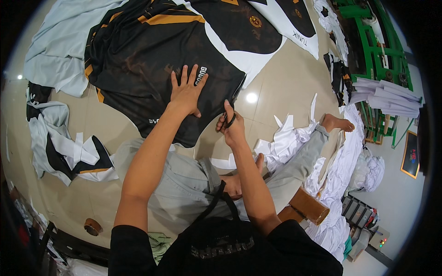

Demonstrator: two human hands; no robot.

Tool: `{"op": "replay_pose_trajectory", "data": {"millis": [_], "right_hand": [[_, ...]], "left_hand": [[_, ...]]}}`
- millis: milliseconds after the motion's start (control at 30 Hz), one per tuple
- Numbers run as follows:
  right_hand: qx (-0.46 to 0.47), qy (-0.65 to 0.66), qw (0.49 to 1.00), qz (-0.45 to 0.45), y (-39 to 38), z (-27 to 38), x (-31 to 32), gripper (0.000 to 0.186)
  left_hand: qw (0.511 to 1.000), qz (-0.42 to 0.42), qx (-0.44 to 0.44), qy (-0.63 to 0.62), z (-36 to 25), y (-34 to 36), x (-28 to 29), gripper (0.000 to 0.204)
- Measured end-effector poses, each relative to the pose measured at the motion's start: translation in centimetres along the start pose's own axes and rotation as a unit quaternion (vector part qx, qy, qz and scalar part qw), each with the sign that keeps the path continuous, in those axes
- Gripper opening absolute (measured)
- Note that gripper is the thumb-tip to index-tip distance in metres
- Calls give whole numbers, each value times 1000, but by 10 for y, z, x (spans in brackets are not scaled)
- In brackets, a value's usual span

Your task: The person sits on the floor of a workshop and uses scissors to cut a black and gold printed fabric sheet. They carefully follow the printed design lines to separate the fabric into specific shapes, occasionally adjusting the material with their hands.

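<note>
A large black fabric piece [138, 78] with orange stripes and white lettering lies spread over the tiled floor in front of me. My left hand [185, 94] rests flat on it, fingers spread. At the cloth's right edge, my right hand [234, 129] is closed around the dark handles of a pair of scissors [229, 121]. The scissor blades point away from me along that edge, and they are partly hidden against the dark cloth. Beyond lies another black printed piece [244, 32] with white borders and an orange crest.
Pale fabric [55, 50] lies at the far left, above black-and-white offcuts [73, 156]. White scraps [287, 138] lie by my right leg. On the right are a green metal frame [386, 46], a stack of white sheets [386, 99] and a brown block [309, 205]. A tape roll [93, 227] sits lower left.
</note>
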State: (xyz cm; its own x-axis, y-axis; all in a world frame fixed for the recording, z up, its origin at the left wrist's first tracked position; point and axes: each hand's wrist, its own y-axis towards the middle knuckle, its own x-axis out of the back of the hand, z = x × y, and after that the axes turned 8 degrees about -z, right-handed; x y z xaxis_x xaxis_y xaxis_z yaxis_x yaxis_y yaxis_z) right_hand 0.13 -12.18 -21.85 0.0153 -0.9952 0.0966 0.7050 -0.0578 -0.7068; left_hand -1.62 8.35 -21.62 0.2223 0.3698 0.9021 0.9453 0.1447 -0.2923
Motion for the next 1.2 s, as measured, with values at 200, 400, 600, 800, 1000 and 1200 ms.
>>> {"op": "replay_pose_trajectory", "data": {"millis": [200, 400, 600, 800, 1000, 1200], "right_hand": [[2, -9, 1000, 9, 0, 5, 0, 49], [-6, 34, 999, 22, 14, 17, 0, 50], [7, 14, 1000, -1, 15, 11, -2, 50], [-8, 43, 999, 21, 27, 31, -2, 48], [7, 4, 1000, 25, 30, 29, 9, 46], [13, -83, 993, 81, 0, 30, 75, 45]], "left_hand": [[1000, 1, -1, -5, 0, 0, 0, 148], [1000, 5, 0, -6, -1, -1, 1, 147], [1000, 3, 2, -8, -1, -2, 3, 147], [1000, 1, 5, -6, 0, -2, 3, 148], [1000, 7, -8, 3, -2, 0, 2, 143], [1000, 12, -7, -2, 2, -7, 3, 143]]}}
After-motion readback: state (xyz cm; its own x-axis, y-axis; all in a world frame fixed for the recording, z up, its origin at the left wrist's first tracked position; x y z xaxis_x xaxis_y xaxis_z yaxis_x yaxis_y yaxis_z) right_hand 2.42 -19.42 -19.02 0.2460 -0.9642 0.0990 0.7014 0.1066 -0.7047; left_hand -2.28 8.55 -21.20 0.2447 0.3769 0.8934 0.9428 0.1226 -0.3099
